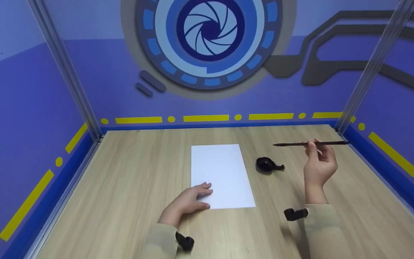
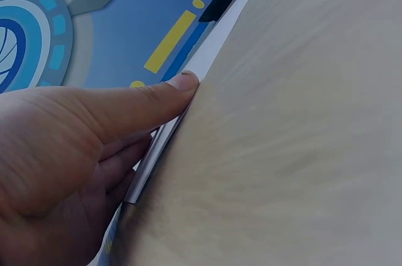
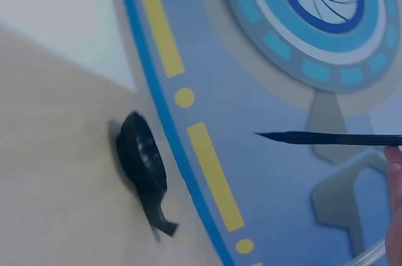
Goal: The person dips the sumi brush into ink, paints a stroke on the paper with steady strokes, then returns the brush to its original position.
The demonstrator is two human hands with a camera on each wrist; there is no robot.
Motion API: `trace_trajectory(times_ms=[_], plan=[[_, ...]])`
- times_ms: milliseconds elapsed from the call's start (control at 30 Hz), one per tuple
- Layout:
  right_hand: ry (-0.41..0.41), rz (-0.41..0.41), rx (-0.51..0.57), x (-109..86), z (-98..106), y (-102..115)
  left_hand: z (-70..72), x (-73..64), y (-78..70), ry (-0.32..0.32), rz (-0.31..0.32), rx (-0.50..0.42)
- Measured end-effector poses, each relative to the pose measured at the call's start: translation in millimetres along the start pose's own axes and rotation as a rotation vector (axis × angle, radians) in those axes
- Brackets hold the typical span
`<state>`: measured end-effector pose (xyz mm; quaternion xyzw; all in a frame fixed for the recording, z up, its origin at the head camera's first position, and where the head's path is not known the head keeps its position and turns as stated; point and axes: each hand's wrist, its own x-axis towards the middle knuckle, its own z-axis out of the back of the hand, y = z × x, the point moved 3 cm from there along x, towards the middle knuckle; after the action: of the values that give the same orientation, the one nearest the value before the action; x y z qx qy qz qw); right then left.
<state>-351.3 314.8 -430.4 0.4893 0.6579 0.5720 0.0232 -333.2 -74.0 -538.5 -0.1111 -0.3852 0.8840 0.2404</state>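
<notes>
A white sheet of paper (image 1: 221,169) lies on the table. My left hand (image 1: 187,200) rests on its near left corner, with the fingers spread and the thumb along the near edge; the left wrist view shows the thumb (image 2: 151,104) touching the paper (image 2: 217,37). Raised over the table at the right, my right hand (image 1: 320,167) pinches a slim dark brush (image 1: 289,144) between thumb and fingers. The brush is nearly level, its pointed tip (image 3: 276,136) toward the left. Between paper and right hand sits a small black dish with a short handle (image 1: 265,164).
The wooden table (image 1: 131,172) is enclosed by blue printed walls (image 1: 106,79) at the back and both sides. Metal posts (image 1: 68,75) stand at the back corners. Small black devices (image 1: 184,241) are worn at both wrists.
</notes>
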Motion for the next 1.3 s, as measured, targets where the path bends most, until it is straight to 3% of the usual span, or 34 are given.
trace_trajectory(times_ms=[133,300,433,733,1300], plan=[[-0.153,-0.181,0.11,-4.2,6,-9,-0.3,1.3,1.5,-0.001,0.006,0.0],[-0.306,-0.318,0.227,-14.4,13,-22,-0.7,1.9,1.6,-0.003,0.006,0.031],[-0.38,-0.411,0.282,-21.5,18,-39,-1.0,2.0,0.6,-0.005,0.014,0.055],[-0.394,-0.536,0.189,-34.6,27,-67,-1.3,1.2,0.2,-0.008,0.013,0.049],[-0.351,-0.526,0.084,-40.6,24,-78,-1.1,1.6,-0.5,-0.013,0.012,0.066]])
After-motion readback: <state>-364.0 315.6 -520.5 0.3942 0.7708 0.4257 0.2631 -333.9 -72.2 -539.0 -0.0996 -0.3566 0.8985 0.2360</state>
